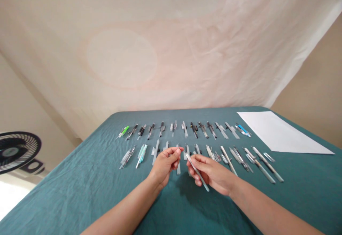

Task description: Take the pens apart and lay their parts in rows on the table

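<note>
My right hand [211, 172] is closed around a thin clear pen [199, 174], holding it slanted above the teal cloth. My left hand [165, 163] hovers just to its left with thumb and fingers pinched together near the pen's upper tip; what it pinches, if anything, is too small to name. Both hands are over the near row of pens [235, 156]. A far row of pens [187, 129] lies behind, with a green pen [124, 131] at its left end and a blue pen [243, 129] at its right.
The table is covered by a teal cloth [80, 192]. A white sheet of paper [280, 131] lies at the back right. A black fan [16, 151] stands off the table's left edge. A pale draped sheet hangs behind the table.
</note>
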`<state>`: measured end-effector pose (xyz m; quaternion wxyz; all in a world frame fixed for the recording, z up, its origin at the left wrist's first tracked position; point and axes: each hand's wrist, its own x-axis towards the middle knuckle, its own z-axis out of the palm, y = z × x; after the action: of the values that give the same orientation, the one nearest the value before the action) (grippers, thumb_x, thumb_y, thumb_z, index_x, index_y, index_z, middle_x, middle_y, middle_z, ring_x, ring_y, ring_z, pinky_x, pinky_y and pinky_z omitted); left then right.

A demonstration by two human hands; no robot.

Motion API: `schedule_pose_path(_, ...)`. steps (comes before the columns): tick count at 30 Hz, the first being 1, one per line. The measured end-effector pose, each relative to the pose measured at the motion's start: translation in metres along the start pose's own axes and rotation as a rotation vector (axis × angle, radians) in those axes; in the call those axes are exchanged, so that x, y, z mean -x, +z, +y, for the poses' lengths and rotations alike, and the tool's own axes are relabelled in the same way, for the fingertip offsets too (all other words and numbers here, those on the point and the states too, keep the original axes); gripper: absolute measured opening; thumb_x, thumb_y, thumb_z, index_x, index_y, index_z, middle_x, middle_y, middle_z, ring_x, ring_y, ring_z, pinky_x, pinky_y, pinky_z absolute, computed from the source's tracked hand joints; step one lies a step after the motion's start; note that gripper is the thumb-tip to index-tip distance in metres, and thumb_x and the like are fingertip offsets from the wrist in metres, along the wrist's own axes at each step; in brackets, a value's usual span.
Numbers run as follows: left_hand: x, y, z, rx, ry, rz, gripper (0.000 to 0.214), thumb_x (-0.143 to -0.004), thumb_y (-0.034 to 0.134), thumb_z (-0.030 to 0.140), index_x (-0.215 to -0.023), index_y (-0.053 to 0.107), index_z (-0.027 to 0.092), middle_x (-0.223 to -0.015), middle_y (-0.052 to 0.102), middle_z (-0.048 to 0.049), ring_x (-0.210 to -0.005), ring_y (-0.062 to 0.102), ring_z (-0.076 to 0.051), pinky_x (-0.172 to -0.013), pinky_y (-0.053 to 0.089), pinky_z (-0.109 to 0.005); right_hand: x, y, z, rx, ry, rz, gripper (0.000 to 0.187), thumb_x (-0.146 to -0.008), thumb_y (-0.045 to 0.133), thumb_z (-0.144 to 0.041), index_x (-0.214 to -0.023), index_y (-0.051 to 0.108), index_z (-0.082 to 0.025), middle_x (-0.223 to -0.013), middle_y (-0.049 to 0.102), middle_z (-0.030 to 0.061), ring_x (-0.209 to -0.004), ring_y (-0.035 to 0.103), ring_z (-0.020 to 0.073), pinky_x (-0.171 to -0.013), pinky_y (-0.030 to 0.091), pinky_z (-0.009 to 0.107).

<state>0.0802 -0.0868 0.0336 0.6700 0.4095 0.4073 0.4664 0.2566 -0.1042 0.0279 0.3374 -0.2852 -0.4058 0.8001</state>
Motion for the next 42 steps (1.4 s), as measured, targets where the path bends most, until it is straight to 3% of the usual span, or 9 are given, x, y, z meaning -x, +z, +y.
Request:
schedule_pose_path(5, 0.004, 0.006, -0.006, -0.131, 0.009, -0.056, 0.035, -0.073, 0.064, 0.040, -0.094, 0.061, 0.013, -0.056, 0.046, 0.0036, -0.046, 0.035, -0.004, -0.045, 0.026, -0.017, -0.001, -0.001, 0.002, 0.021, -0.001, 0.002, 0.028, -0.081, 0.055, -0.044, -0.086, 0.052, -0.016, -0.073, 0.051, -0.0001, -0.053, 0.044, 0.0064, -0.047, 0.042, 0.021)
schedule_pose_path(11, 0.002, 0.006, 0.001, -0.005, 0.061, -0.028, 0.029, -0.074, 0.063, 0.040, -0.085, 0.056, 0.014, -0.057, 0.044, 0.0054, -0.044, 0.035, -0.003, -0.043, 0.026, -0.017, 0.002, 0.000, 0.001, 0.078, 0.070, 0.004, 0.032, -0.076, 0.059, -0.047, -0.084, 0.054, -0.016, -0.074, 0.051, -0.0001, -0.056, 0.047, 0.0080, -0.054, 0.050, 0.029)
schedule_pose_path(16, -0.008, -0.020, 0.027, 0.232, 0.186, 0.109, 0.025, -0.073, 0.065, 0.033, -0.085, 0.054, 0.014, -0.065, 0.049, 0.0035, -0.048, 0.041, -0.003, -0.044, 0.030, -0.015, 0.006, -0.001, -0.005, 0.249, 0.062, 0.056, 0.031, -0.074, 0.064, -0.043, -0.079, 0.062, -0.012, -0.067, 0.050, -0.0011, -0.052, 0.040, 0.0041, -0.047, 0.036, 0.017)
schedule_pose_path(20, -0.012, -0.031, 0.034, 0.295, 0.219, 0.189, 0.023, -0.072, 0.066, 0.029, -0.083, 0.053, 0.014, -0.064, 0.049, 0.0038, -0.048, 0.042, -0.004, -0.044, 0.031, -0.015, 0.006, -0.002, -0.008, 0.218, 0.001, 0.118, 0.032, -0.078, 0.059, -0.045, -0.082, 0.060, -0.014, -0.063, 0.048, -0.0028, -0.047, 0.037, 0.0030, -0.042, 0.029, 0.016)
schedule_pose_path(26, 0.002, 0.007, -0.001, -0.025, 0.039, -0.029, 0.025, -0.078, 0.059, 0.038, -0.080, 0.049, 0.015, -0.056, 0.047, 0.0051, -0.043, 0.038, -0.004, -0.043, 0.029, -0.017, 0.000, -0.001, 0.000, 0.238, -0.112, 0.171, 0.034, -0.075, 0.061, -0.047, -0.081, 0.054, -0.015, -0.060, 0.052, -0.0027, -0.047, 0.045, 0.0062, -0.043, 0.037, 0.018)
schedule_pose_path(29, 0.008, 0.020, -0.012, -0.119, 0.000, -0.066, 0.026, -0.079, 0.057, 0.041, -0.080, 0.048, 0.016, -0.048, 0.043, 0.0067, -0.041, 0.038, -0.005, -0.045, 0.030, -0.018, -0.002, -0.003, 0.007, 0.337, -0.115, 0.157, 0.036, -0.074, 0.059, -0.050, -0.077, 0.053, -0.015, -0.056, 0.053, -0.0027, -0.046, 0.047, 0.0073, -0.042, 0.038, 0.018)
schedule_pose_path(36, 0.006, 0.017, -0.013, -0.178, 0.010, -0.043, 0.030, -0.077, 0.058, 0.044, -0.078, 0.047, 0.016, -0.050, 0.047, 0.0056, -0.043, 0.041, -0.006, -0.047, 0.032, -0.019, -0.003, -0.004, 0.005, 0.446, -0.164, 0.205, 0.030, -0.077, 0.057, -0.045, -0.073, 0.052, -0.016, -0.053, 0.053, -0.0030, -0.044, 0.047, 0.0082, -0.043, 0.040, 0.020)
schedule_pose_path(42, 0.012, 0.019, -0.014, -0.190, -0.081, -0.183, 0.031, -0.075, 0.060, 0.044, -0.076, 0.049, 0.015, -0.058, 0.053, 0.0014, -0.047, 0.042, -0.006, -0.049, 0.034, -0.018, -0.001, -0.005, -0.005, 0.417, -0.272, 0.309, 0.026, -0.079, 0.057, -0.040, -0.075, 0.055, -0.015, -0.056, 0.051, -0.0033, -0.047, 0.042, 0.0058, -0.043, 0.032, 0.018)
